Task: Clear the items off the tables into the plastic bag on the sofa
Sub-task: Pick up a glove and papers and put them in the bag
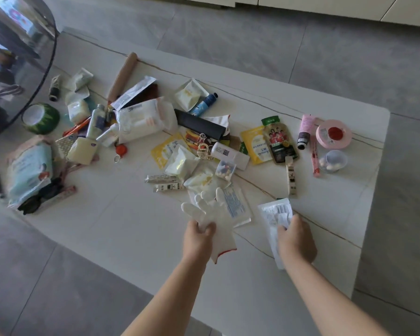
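My left hand (198, 236) grips a white knit glove (212, 212) with a red cuff edge, near the table's front. My right hand (296, 238) holds a white barcoded packet (275, 214). A clear flat sachet (237, 206) lies just under the glove. Spread over the white marble table (121, 224) are several small items: wet-wipe packs (143, 120), yellow sachets (256, 144), a juice pouch (278, 139), a pink round tin (334, 133), a pink tube (306, 128) and stick sachets (164, 183). The plastic bag and the sofa are out of view.
A round dark glass table (17, 57) overlaps the marble one at the left. A watermelon-print tape roll (40, 117) and a blue tissue pack (29, 170) lie at the left edge. Grey tiled floor (301, 44) surrounds the table.
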Tool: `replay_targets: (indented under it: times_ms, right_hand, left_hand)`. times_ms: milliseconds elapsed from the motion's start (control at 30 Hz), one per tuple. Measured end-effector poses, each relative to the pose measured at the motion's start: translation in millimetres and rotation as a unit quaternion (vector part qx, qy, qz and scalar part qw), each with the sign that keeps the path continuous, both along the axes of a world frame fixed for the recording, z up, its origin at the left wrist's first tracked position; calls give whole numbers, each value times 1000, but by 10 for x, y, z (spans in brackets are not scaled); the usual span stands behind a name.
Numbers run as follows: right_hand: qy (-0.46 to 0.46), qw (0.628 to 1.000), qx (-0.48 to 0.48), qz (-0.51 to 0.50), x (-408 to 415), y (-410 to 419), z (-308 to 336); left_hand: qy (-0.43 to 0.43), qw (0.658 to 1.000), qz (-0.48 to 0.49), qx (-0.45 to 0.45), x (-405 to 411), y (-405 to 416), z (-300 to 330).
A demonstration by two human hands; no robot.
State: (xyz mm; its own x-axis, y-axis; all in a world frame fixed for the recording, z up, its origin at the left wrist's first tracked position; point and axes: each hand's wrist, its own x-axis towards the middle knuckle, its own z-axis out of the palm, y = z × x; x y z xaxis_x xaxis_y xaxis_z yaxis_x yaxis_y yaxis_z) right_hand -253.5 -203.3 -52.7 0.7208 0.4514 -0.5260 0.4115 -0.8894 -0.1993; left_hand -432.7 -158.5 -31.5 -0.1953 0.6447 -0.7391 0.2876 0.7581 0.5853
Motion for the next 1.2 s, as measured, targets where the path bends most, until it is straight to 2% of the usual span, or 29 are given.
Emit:
replay_targets:
  times_ms: [200,333,500,667,800,1067,1200]
  right_hand:
    - [11,997,71,23,-5,-33,20]
    - [3,998,39,58,66,-31,-16]
    - [13,996,69,55,135,-42,-46]
    - [70,995,62,15,191,-7,102]
    - [131,987,88,-15,190,52,471]
    - [202,965,158,65,-76,142,1693]
    - [242,955,144,95,-317,123,2347]
  left_hand:
    - [0,996,75,44,66,596,-17]
    - [9,996,91,11,154,929,-195]
    - [32,991,132,-6,191,1037,-328]
    - [18,989,145,14,134,897,-186]
    - [1,990,141,23,34,710,188]
    - [-79,979,179,53,-287,267,1546]
    - [-94,966,231,68,-579,-27,2245]
